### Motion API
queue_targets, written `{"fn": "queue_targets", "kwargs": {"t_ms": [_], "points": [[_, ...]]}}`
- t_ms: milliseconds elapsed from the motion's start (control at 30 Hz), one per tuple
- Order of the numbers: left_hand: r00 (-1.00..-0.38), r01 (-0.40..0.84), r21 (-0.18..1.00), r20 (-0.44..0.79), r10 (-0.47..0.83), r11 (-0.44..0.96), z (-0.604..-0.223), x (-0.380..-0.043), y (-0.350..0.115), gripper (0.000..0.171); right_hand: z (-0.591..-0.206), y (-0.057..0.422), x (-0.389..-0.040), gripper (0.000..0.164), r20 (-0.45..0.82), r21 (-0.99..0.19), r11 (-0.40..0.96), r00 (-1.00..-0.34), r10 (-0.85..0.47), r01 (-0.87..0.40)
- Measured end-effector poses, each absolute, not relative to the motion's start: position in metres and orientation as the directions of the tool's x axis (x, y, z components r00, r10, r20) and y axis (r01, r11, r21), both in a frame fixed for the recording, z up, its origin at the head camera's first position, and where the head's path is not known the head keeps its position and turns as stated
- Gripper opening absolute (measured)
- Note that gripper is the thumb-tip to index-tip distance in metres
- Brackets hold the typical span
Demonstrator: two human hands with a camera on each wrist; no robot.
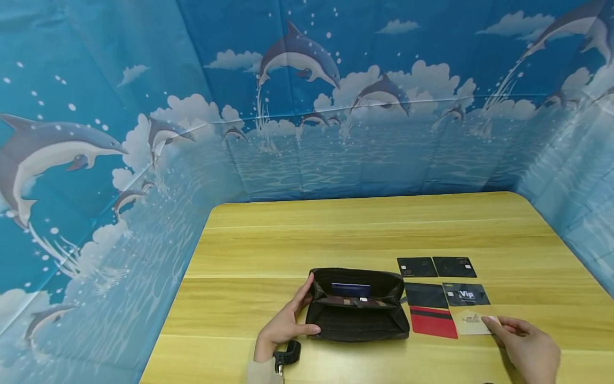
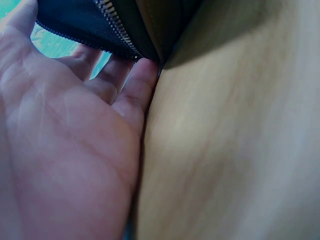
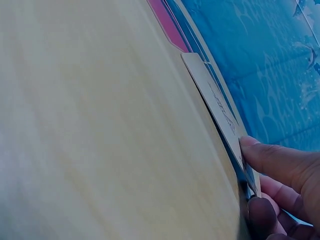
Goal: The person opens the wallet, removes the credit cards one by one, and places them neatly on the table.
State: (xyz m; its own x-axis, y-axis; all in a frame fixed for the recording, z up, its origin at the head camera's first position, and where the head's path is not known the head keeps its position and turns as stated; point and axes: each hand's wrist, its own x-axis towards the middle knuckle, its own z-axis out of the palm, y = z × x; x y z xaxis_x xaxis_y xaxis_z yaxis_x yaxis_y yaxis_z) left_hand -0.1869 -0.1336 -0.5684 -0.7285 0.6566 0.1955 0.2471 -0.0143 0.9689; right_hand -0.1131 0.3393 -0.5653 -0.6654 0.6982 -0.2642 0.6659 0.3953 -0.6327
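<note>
A black zip wallet (image 1: 360, 330) lies unzipped and spread wide on the table, a dark blue card (image 1: 351, 289) standing in its inner pocket. My left hand (image 1: 286, 320) grips the wallet's left end, thumb on the front edge and fingers at the back corner. In the left wrist view, fingertips (image 2: 142, 70) meet the zipped side. At the right, my right hand (image 1: 530, 346) pinches the right end of a cream card (image 1: 472, 323) between thumb and fingers. The right wrist view shows that card (image 3: 212, 95) tilted, its held end raised off the table.
Beside the cream card lies a red card (image 1: 434, 322) with a dark stripe. Behind are a plain black card (image 1: 426, 296), a grey Vip card (image 1: 472, 294) and two black cards, one left (image 1: 416, 267), one right (image 1: 454, 267). A dolphin-print curtain (image 1: 336, 149) surrounds the wooden table (image 1: 360, 229).
</note>
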Motion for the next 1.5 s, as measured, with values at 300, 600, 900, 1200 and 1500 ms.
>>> {"fn": "queue_targets", "kwargs": {"t_ms": [300, 600, 900, 1200, 1500], "points": [[-0.736, 0.239, 0.971, 0.177, 0.654, 0.007, -0.566, -0.186, -0.134, 0.102, -0.568, 0.339, -0.113, 0.075, -0.241, -0.653, 0.383, -0.659, 0.712, 0.653], [-0.729, 0.261, 0.965, 0.207, 0.652, -0.015, -0.551, -0.18, -0.133, 0.101, -0.571, 0.34, -0.112, 0.072, -0.235, -0.66, 0.383, -0.661, 0.712, 0.646], [-0.718, 0.297, 0.954, 0.241, 0.654, -0.025, -0.562, -0.183, -0.132, 0.102, -0.57, 0.34, -0.111, 0.074, -0.249, -0.65, 0.385, -0.662, 0.707, 0.655], [-0.744, 0.213, 0.977, 0.147, 0.652, 0.023, -0.564, -0.183, -0.132, 0.105, -0.571, 0.339, -0.11, 0.074, -0.235, -0.649, 0.393, -0.663, 0.711, 0.652], [-0.732, 0.215, 0.976, 0.145, 0.665, 0.024, -0.535, -0.177, -0.132, 0.101, -0.566, 0.336, -0.11, 0.071, -0.222, -0.651, 0.4, -0.666, 0.712, 0.645]]}}
